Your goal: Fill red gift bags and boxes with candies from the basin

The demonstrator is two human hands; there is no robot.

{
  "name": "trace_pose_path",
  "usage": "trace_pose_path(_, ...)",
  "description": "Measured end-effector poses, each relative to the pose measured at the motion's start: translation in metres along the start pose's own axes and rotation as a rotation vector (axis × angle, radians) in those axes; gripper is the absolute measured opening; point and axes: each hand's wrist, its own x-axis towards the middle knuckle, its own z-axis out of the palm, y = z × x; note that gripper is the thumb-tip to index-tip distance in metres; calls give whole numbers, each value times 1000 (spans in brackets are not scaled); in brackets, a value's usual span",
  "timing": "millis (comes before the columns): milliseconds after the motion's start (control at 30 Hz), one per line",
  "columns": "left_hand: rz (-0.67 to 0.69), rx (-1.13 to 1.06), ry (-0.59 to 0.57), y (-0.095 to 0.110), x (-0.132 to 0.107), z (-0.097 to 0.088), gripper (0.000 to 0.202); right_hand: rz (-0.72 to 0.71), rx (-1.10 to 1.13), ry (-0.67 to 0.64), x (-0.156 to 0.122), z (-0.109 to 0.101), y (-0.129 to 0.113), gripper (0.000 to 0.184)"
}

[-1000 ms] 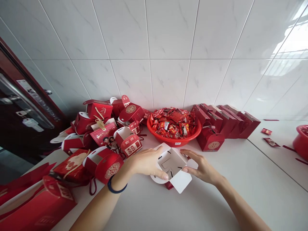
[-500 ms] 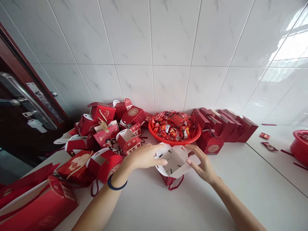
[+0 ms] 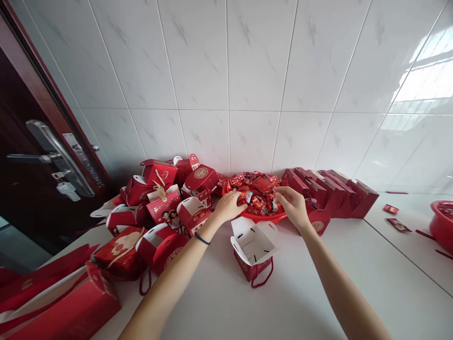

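An open red gift box (image 3: 254, 245) with a white inside and a red cord handle stands upright on the white counter, with nothing touching it. Behind it sits a red bowl (image 3: 265, 217) heaped with red-wrapped candies (image 3: 257, 188). My left hand (image 3: 229, 206) rests on the bowl's left side with its fingers curled into the candies. At the bowl's right side my right hand (image 3: 292, 202) has its fingers bent down onto the candies. What the fingers hold is hidden.
A jumble of open red gift boxes (image 3: 161, 208) lies at the left, with more flat red packaging (image 3: 60, 302) at the near left. A row of closed red boxes (image 3: 332, 189) lines the wall at the right. Another red bowl (image 3: 442, 222) sits at the far right. A dark door (image 3: 35, 160) stands left.
Both hands let go of the open box and moved away from me into the candy bowl. The box now stands alone, upright.
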Motion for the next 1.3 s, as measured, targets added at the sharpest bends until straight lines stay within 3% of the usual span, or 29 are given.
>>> trace_pose_path(133,-31,29,-36,1,21,12,63,33,-20,97,21,8,20,36)
trace_pose_path(267,-56,33,-110,4,31,20,75,95,-121,155,34,3,43,32)
trace_pose_path(433,-59,-11,-149,0,38,23,87,160,-326,31,41,-2,56,22)
trace_pose_path(567,-39,-87,-130,-6,41,24,84,162,-465,-73,40,1,56,49)
trace_pose_path(667,-1,-173,-98,-10,43,24,73,156,-490,-80,38,5,56,53)
trace_pose_path(833,13,-336,-29,-15,46,25,53,138,-382,-40,37,5,53,37)
trace_pose_path(1033,-13,-506,87,-13,45,28,34,142,-135,89,34,5,34,49)
trace_pose_path(1167,105,-642,38,-6,44,30,35,152,76,145,31,26,21,51)
trace_pose_path(1300,235,-744,-5,-2,50,34,42,184,281,103,28,44,16,44)
